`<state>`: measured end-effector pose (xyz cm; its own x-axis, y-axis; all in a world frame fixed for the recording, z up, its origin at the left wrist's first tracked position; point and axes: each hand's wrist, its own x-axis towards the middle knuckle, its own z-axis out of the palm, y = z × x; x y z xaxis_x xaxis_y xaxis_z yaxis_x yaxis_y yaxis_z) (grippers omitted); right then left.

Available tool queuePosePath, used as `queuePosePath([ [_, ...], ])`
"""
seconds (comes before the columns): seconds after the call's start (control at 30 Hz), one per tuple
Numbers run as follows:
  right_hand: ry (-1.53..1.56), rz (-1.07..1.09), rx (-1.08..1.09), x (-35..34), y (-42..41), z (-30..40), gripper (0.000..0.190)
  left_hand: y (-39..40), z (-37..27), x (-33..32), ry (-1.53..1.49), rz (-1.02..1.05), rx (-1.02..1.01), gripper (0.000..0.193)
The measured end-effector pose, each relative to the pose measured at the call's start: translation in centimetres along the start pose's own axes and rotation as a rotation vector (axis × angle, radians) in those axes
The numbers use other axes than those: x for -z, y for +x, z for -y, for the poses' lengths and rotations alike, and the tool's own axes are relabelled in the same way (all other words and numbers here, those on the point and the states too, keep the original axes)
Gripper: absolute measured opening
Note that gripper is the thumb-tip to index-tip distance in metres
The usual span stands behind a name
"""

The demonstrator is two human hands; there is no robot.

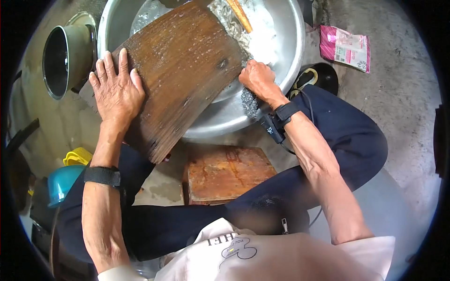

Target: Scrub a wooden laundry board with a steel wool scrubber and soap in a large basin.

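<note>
A wet wooden board (182, 66) lies tilted across the rim of a large metal basin (225, 123). My left hand (117, 87) rests flat on the board's left part, its fingers apart. Near the board's right edge, my right hand (258, 77) is closed around a metal scouring pad (249, 102), part of which shows below the fist. Inside the basin are a wet, crumpled light cloth (228, 21), sudsy water and a wooden stick or handle (240, 15), cut off by the upper picture edge.
A deep pot (68, 59) stands left of the basin. Between my legs is a low wooden stool (228, 175). A teal bowl (63, 182) and a yellow plastic item (78, 156) lie by my left leg. To the right, a pink and white packet (346, 48) lies on the concrete floor.
</note>
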<state>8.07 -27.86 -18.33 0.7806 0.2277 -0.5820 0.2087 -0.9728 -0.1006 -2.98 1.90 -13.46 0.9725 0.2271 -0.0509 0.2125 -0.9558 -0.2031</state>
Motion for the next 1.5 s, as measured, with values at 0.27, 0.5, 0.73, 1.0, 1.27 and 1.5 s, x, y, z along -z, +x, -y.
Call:
queuePosePath([
  [0.27,-0.161,0.186,0.073,-2.0,0.0,-0.3,0.024,0.1,-0.2,0.2,-0.014,-0.007,0.004,0.050],
  [0.5,0.065,0.470,0.046,-0.2,0.2,2.0,0.036,-0.3,0.1,-0.5,-0.024,-0.004,0.006,0.051],
  [0.73,0.131,0.322,-0.019,7.7,-0.7,1.6,0.028,0.0,-0.1,0.0,-0.012,-0.002,0.016,0.050],
  [1.0,0.150,-0.177,0.288,0.7,-3.7,4.0,0.020,0.4,-0.5,1.2,0.090,0.168,0.039,0.051],
  [1.27,0.237,-0.200,0.361,-1.8,-5.7,6.1,0.017,-0.7,0.4,-0.3,0.046,0.036,0.013,0.051],
  [1.5,0.253,-0.365,0.299,-1.2,-1.8,2.3,0.018,0.3,-0.5,0.0,0.012,0.020,0.007,0.051],
])
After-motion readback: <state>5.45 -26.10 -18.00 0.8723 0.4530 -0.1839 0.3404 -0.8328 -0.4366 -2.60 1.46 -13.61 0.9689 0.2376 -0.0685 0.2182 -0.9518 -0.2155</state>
